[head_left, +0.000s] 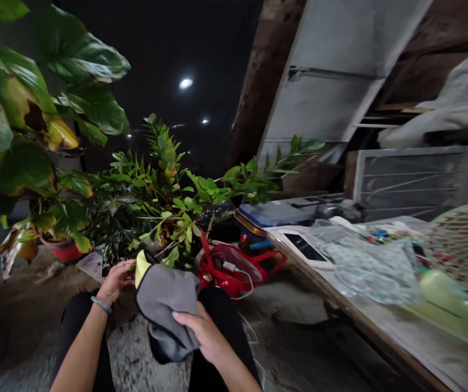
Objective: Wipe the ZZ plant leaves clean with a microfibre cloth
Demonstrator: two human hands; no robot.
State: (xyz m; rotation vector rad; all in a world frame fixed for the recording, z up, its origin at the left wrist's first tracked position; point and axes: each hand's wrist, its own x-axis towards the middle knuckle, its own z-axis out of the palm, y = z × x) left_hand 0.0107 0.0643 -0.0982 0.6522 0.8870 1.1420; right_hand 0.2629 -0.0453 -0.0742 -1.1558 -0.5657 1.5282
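A grey cloth (pixel 166 294) with dark edging hangs in folds above my lap, its yellow underside turned up at the upper left corner. My right hand (pixel 205 332) grips it from the lower right, thumb lying on top. At the yellow corner, my left hand (pixel 116 280) has its fingers bent against the edge; the fingertips are partly hidden behind it. Just beyond the cloth stand leafy green potted plants (pixel 176 218). A red bag (pixel 234 269) with a white cable sits on the ground past my right knee.
To the right, a table (pixel 364 316) bears a white tablet (pixel 305 247), plastic bags and a green fan (pixel 454 288). A large-leaved plant (pixel 21 103) leans in at the left above a red pot (pixel 60 250). Printed paper (pixel 92 265) lies near my left hand.
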